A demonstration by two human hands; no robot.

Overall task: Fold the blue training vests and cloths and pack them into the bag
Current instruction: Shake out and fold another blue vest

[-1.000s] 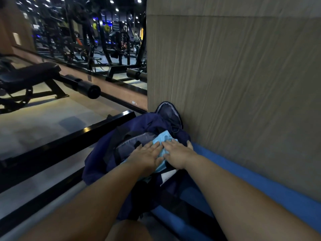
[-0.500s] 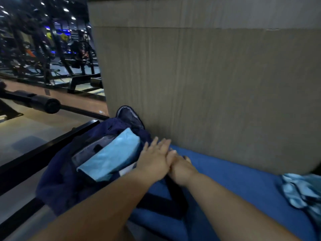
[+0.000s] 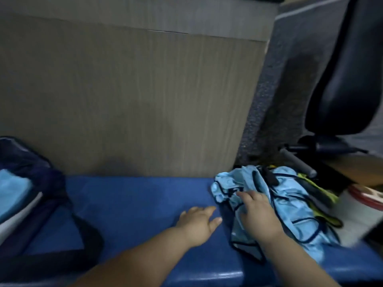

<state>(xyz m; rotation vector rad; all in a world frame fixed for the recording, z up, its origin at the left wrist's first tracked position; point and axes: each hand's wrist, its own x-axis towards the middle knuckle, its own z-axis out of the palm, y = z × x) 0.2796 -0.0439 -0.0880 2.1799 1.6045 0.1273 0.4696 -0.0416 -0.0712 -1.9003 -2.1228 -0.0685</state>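
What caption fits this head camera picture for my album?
Right hand on crumpled blue vests on the bench, left hand open beside them, bag at the left.

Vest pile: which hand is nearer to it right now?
Right. The right hand rests on the vest pile; the left hand is over the bench, just beside the pile's edge.

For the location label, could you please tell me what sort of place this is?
Probably a gym or sports hall: a blue padded bench runs along a wood-grain panel, light blue training vests lie heaped on it, and a black padded equipment seat stands at the right.
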